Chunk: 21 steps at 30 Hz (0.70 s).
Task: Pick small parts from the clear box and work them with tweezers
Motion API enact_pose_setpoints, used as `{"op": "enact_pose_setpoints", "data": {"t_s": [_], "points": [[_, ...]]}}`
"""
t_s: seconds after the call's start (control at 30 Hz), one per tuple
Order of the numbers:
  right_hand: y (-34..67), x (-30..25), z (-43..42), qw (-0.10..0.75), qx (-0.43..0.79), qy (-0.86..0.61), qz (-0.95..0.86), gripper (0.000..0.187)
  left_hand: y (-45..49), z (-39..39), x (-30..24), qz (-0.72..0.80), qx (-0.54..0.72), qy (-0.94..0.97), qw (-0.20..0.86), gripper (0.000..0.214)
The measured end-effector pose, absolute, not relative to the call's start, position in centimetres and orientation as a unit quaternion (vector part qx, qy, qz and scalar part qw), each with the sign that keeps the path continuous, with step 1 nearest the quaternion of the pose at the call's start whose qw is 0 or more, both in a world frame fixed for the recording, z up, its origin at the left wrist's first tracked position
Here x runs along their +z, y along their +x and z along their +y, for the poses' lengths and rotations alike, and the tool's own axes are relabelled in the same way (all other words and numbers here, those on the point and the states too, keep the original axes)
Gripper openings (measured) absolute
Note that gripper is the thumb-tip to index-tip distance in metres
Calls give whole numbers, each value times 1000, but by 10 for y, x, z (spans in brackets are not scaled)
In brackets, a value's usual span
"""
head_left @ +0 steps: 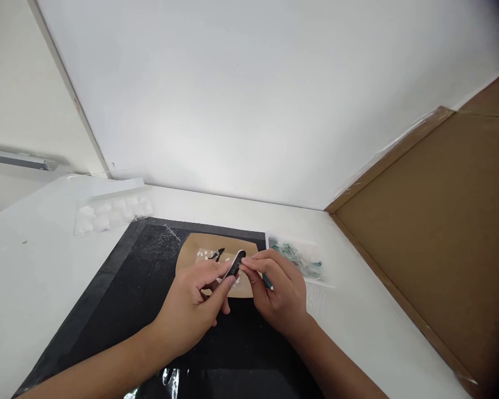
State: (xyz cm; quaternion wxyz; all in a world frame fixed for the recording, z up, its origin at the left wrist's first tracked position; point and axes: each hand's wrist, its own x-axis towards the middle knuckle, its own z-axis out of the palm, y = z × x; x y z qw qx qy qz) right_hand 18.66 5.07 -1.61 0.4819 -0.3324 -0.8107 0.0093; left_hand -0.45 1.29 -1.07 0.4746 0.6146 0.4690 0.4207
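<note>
Between the thumb and fingers of my left hand [195, 299] is a small oblong black piece with a pale rim [236, 262], held at a tilt. My right hand [280, 291] is closed in a pinch, its fingertips against the right side of that piece; anything tiny between them is hidden. Both hands are over a tan tray [187, 255]. Inside it lie several small white bits [203, 254] and a thin black part [218, 255]. A bit of teal shows behind my right hand, too covered to name.
A black mat [108, 327] lies under the tray. To the right stands a white box [270, 239] with green-and-clear packets. At the left back is a clear case with white packets [112, 213], near a thin grey strip [172, 231]. A brown board [432, 221] and white wall border the table.
</note>
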Motion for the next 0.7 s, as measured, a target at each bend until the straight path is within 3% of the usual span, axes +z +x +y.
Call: {"op": "enact_pose_setpoints", "data": {"t_s": [0.37,0.53,0.7], "points": [[189,-20,51,393,-24,-317,-863,13,-6,11,-12,496,392,609,479,37],[187,-16,53,428,-64,-363,-826,14,-5,9,-9,492,395,615,472,35],[186,-15,52,368,-51,-316,-873,19,-8,12,-8,499,386,626,459,35]]}}
